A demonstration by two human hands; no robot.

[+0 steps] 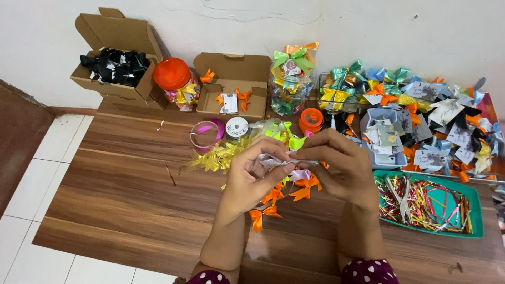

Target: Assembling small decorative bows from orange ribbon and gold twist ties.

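My left hand (pixel 253 173) and my right hand (pixel 339 163) meet over the middle of the wooden table (pixel 121 194). Both pinch a strip of silver ribbon (pixel 279 160) stretched between their fingertips. Just below the hands lie small orange bows (pixel 265 213) and a pale lilac bow (pixel 300 173). A heap of yellow ribbon bows (pixel 213 158) sits to the left of my left hand, and lime green bows (pixel 289 138) lie behind the fingers.
Open cardboard box of black bows (pixel 113 68) back left, orange-lidded jar (pixel 173 79), smaller open box (pixel 234 89), ribbon spools (pixel 236 127), clear bag of bows (pixel 289 79). Pile of mixed bows with cards (pixel 436 121) at right. Green tray (pixel 473 210) holds ribbon scraps and scissors (pixel 402 197).
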